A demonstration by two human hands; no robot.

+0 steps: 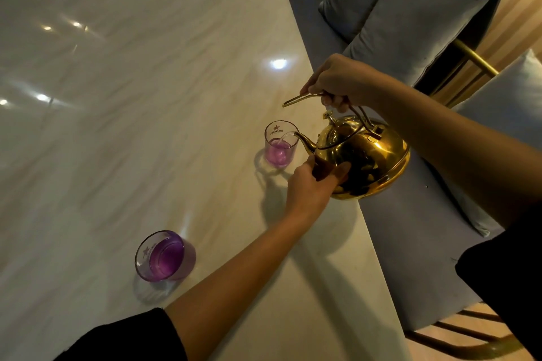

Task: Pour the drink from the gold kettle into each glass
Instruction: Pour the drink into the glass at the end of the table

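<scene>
Pouring from the tilted gold kettle (363, 155) into the far glass (281, 145): right hand (340, 82) fingers clench the handle, left hand (311, 184) fingers cup its belly; near glass (164, 256) stands on the desk (146, 97)

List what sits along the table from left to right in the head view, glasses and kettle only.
Near glass with purple drink → far glass being filled → gold kettle, held tilted by both hands.
</scene>
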